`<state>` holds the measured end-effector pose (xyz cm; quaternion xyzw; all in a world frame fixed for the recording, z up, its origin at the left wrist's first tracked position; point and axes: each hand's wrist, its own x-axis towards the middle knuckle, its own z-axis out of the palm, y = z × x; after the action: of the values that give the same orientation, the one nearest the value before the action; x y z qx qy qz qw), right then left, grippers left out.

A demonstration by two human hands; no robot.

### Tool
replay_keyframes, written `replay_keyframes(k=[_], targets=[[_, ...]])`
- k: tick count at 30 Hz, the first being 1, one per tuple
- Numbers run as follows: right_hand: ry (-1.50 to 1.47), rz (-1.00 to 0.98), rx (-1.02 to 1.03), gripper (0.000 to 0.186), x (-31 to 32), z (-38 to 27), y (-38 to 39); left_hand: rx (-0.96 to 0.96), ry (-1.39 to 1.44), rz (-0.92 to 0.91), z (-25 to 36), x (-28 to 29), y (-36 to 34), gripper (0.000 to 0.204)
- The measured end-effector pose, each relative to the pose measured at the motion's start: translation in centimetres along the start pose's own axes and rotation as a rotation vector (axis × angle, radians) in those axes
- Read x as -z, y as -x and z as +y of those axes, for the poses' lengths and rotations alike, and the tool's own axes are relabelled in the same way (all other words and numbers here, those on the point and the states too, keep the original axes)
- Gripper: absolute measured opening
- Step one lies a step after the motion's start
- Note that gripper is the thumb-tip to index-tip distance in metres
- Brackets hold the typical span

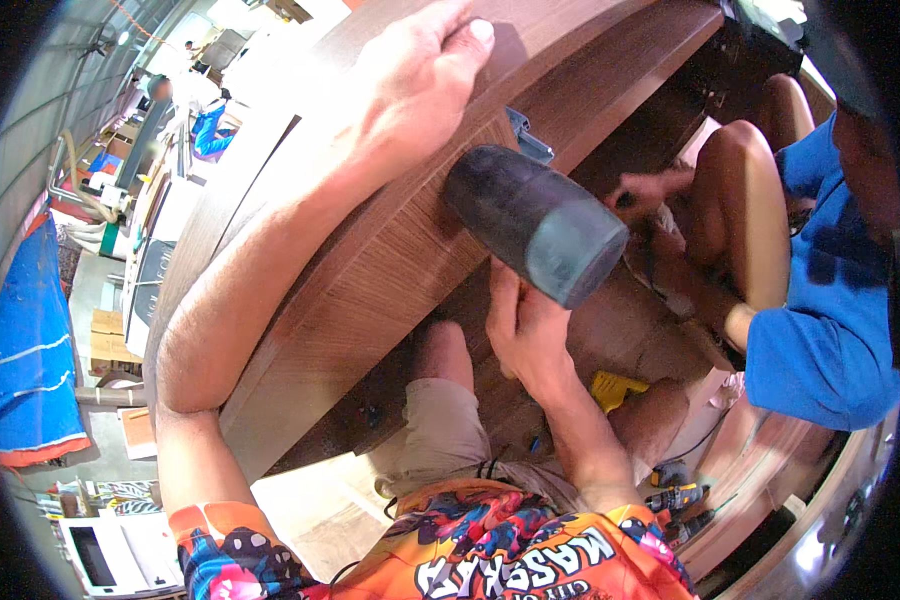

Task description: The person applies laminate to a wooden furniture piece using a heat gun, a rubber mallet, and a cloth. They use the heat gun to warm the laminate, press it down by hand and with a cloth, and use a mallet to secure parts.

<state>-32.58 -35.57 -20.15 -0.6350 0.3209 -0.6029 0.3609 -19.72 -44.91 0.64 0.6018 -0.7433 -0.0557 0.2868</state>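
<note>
My right hand (532, 335) is closed below a rubber mallet (530, 222), whose dark head with a paler end hides most of the handle. The mallet's far end is close to the side of a brown wood-grain panel (370, 290). A small blue-grey metal bracket (530, 138) sits at that panel's edge, just beyond the mallet head. My left forearm lies across the top of the wooden piece, and my left hand (420, 85) grips it with curled fingers, partly cut off by the picture's upper edge.
On the right, a person in a blue shirt (820, 300) crouches close by, hands near the wooden parts. A yellow tool (615, 390) lies beside my right forearm, and a power drill (675, 495) is lower down. A blue tarp (32, 340) and workshop clutter are at left.
</note>
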Motion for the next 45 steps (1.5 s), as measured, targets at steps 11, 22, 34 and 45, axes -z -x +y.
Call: replay_keyframes(k=[11, 22, 34, 45], targets=[[-0.105, 0.041, 0.003, 0.021, -1.2, -3.2, 1.3, 0.004, 0.126, 0.048, -6.2, 7.8, 0.7, 0.047], [-0.124, 0.025, 0.015, 0.026, -2.3, -2.7, 4.2, 0.714, -0.450, 0.049, -27.4, 18.2, 12.6, 0.105], [-0.018, -0.104, 0.088, 0.027, -5.3, -3.5, 8.8, 0.634, -0.532, 0.001, -29.1, 18.7, 13.3, 0.107], [0.042, -0.192, 0.233, 0.025, -7.7, -5.7, 12.1, 0.480, -0.555, -0.053, -24.4, 17.9, 12.5, 0.103]])
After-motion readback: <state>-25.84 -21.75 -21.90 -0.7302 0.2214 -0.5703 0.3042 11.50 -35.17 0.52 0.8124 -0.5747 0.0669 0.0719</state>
